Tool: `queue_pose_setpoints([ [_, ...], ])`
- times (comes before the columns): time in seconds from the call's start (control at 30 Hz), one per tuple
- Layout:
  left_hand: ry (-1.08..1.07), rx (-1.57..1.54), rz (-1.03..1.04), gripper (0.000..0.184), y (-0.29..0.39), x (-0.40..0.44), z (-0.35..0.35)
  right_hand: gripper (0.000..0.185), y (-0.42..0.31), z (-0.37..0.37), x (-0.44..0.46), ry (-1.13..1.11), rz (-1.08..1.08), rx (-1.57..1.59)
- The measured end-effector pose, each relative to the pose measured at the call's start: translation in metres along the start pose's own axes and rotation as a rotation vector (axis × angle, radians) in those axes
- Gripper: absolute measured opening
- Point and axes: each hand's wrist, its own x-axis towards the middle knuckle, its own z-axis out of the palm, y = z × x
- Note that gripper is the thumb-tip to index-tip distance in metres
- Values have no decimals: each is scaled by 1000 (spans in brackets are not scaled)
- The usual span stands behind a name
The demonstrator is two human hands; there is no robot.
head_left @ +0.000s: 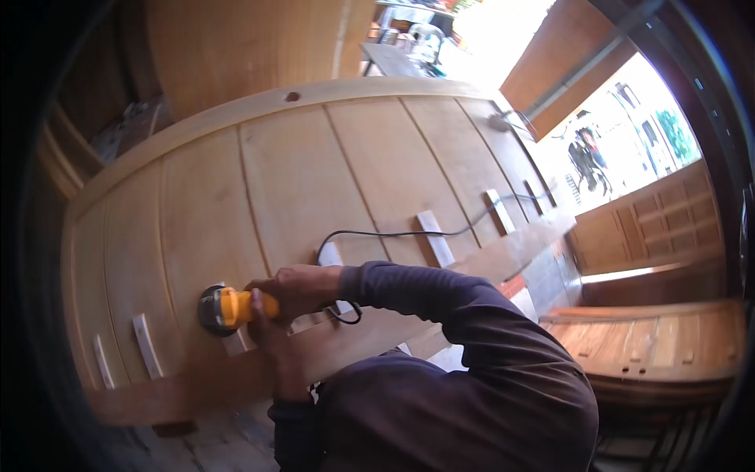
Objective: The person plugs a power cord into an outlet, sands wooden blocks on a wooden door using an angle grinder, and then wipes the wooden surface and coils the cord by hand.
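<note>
Daylight floods the workshop through a wide opening at the far right, with a dark-topped table (389, 59) and a pale chair (427, 38) just outside it, and more wooden panelling (661, 216) stands near the doorway. Largest before me is a broad wooden panel (303, 169), its boards divided by dark grooves and framed along the far side. A long plank (362, 342) runs along the near side, close to the worker's body. From the tool a dark power cord (385, 234) trails across the panel toward its far right end. Both hands are closed around a yellow power tool (233, 307): the right hand (303, 287) wraps its rear, the left hand (271, 326) presses against its near side. It sits over the panel, partly covering one of several pale strips (148, 346); whether its dark head touches wood, I can't tell. As I judge it, joining the panel's boards is done, while the tool work looks unfinished; the blur hides how much surface has been covered. Smallest is a dark knot (292, 97) in the far rail.
</note>
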Motion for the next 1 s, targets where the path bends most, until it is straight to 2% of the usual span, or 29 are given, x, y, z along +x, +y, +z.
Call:
queue_pose_setpoints([
  [0.03, 3, 54, -49, 63, 4, 5, 5, 66, 5, -1, 0, 38, -16, -7],
  [0.07, -41, 54, -11, 64, 1, 16, 6, 61, 10, -3, 1, 45, 11, -23],
  [0.17, -154, 55, 87, 67, -12, 38, 4, 71, 21, -3, 0, 160, 24, -99],
  [0.23, -221, 66, 122, 67, -14, 35, 14, 70, 7, -19, -17, 180, 57, -70],
  [0.4, -185, 177, 140, 65, -17, 9, 45, 75, 7, -17, -54, 354, 72, 13],
  [0.57, -187, 358, 301, 59, -17, -22, 72, 72, 11, 1, -71, 545, 28, 160],
  [0.6, -199, 374, 309, 60, -15, -28, 74, 77, 5, -6, -77, 446, 82, 205],
  [0.77, -146, 471, 338, 63, -11, -40, 63, 81, -1, 9, -80, 469, 15, 337],
  [1.0, -220, 331, 283, 63, 6, -39, 4, 82, -37, 26, -63, 318, 106, 301],
])
